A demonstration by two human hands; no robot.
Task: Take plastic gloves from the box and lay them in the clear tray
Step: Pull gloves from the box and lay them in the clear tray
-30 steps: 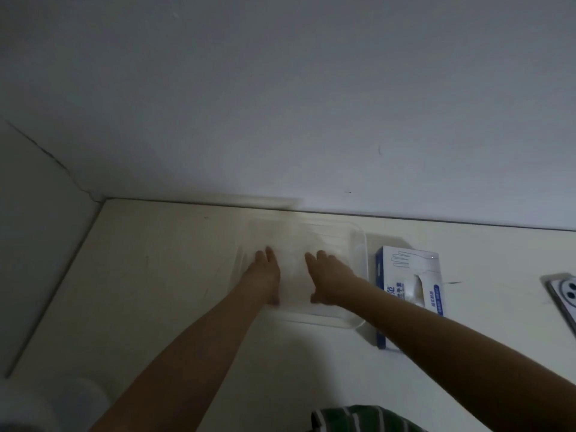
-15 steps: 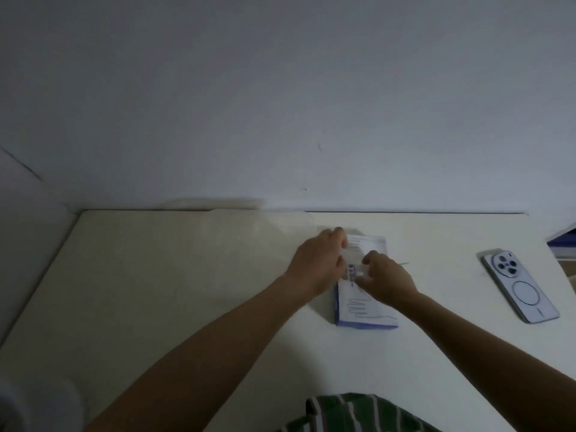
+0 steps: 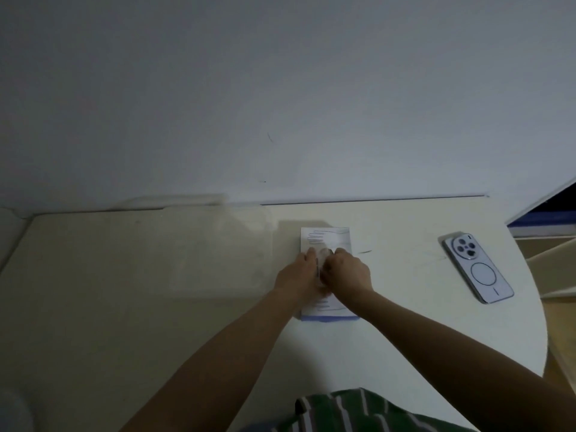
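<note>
- Both bare forearms reached forward across the pale table (image 3: pixel 124 307) and met over the glove box (image 3: pixel 327 240), wrists nearly touching and the backs of both hands turned up to the head camera.
- The left hand (image 3: pixel 299 274) came in at a slant from the lower left and lay on the box's left half. Its fingers (image 3: pixel 310 253) were held close together, with the tips at the opening. Whether they pressed the lid or also nipped the film could not be told.
- The right hand (image 3: pixel 348 271) sat on the right half, knuckles raised and fingers curled inward. Its fingertips (image 3: pixel 338 252) pinched a wisp of clear plastic glove (image 3: pixel 324 254) that stood out of the box between the two hands.
- The box, white with a blue edge and a printed glove outline, lay flat on the table, its near end hidden beneath the wrists.
- The clear tray (image 3: pixel 265 226) sat just to the left of the box, against the wall. It showed only as a faint, blurred outline, and its contents could not be made out.
- A phone (image 3: pixel 478 269) lay camera side up, well to the right of the box and near the table's curved edge.
- A green striped garment (image 3: pixel 358 410) filled the bottom of the frame.
</note>
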